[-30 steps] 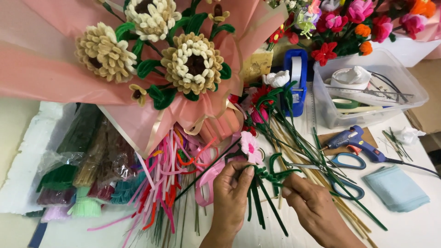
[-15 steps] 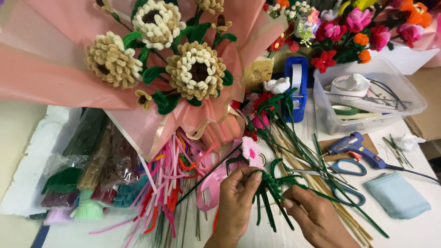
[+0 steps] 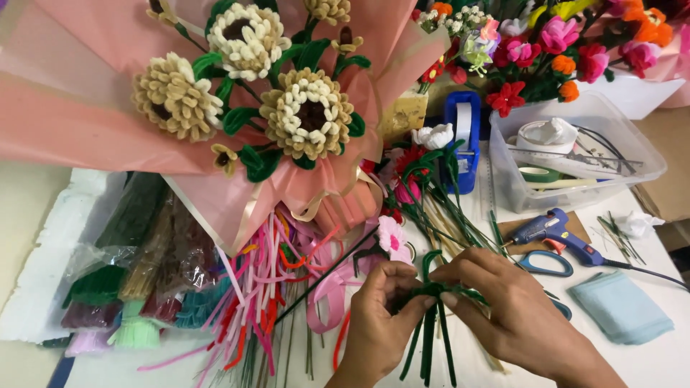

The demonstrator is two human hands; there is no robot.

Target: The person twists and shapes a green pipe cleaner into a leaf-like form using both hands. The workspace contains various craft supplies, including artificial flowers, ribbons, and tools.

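Note:
My left hand [image 3: 379, 316] and my right hand [image 3: 503, 305] meet low in the middle of the view, both pinching a bundle of dark green pipe cleaners [image 3: 430, 330]. The green strands hang down between the hands and loop up above my fingers. A small pink pipe-cleaner flower [image 3: 392, 238] on a dark stem lies just above my left hand. A pile of loose pink, red and orange pipe cleaners [image 3: 259, 287] spreads out to the left of it.
A big bouquet of cream pipe-cleaner flowers in pink wrap [image 3: 237, 100] fills the upper left. Bagged pipe cleaners [image 3: 136, 266] lie left. A clear bin [image 3: 575, 187], blue tape dispenser [image 3: 460, 136], glue gun [image 3: 553, 230], blue scissors [image 3: 546, 262] and a folded cloth [image 3: 622, 305] sit right.
My hands have closed in together on the green pipe cleaners, the right hand moving left and up. The view has shifted slightly.

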